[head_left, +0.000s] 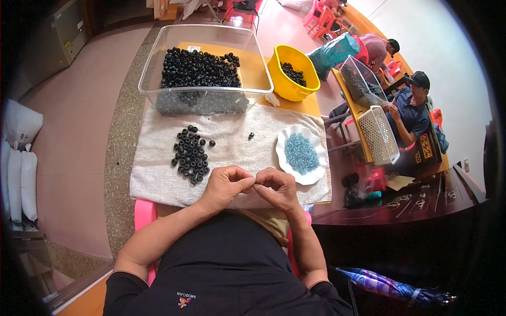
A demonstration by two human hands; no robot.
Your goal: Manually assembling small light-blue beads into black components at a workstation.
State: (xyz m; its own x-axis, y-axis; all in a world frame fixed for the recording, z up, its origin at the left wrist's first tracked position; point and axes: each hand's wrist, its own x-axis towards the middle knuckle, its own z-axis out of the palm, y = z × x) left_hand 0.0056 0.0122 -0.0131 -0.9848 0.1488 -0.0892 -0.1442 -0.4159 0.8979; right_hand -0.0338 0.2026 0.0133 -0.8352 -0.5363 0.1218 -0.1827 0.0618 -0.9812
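My left hand [227, 185] and my right hand [278, 189] meet fingertip to fingertip over the near part of a white towel [152, 147]. Thumb and forefinger of each are pinched together; whatever lies between them is too small or hidden to make out. Just beyond my left hand lies a loose pile of round black beads [191, 155] with holes. One small black bead [251, 136] rests apart, farther up the towel. Beyond my right hand stands a white wavy-rimmed plate [322, 162] holding many tiny blue glassy pieces [301, 152].
A transparent plastic bin [147, 68] of black beads [200, 68] fills the table's far side. Right of it stands a yellow basin [300, 95] with more beads. Two people [411, 108] sit at tables on the right, by a white basket [377, 134]. A folded umbrella [390, 284] lies lower right.
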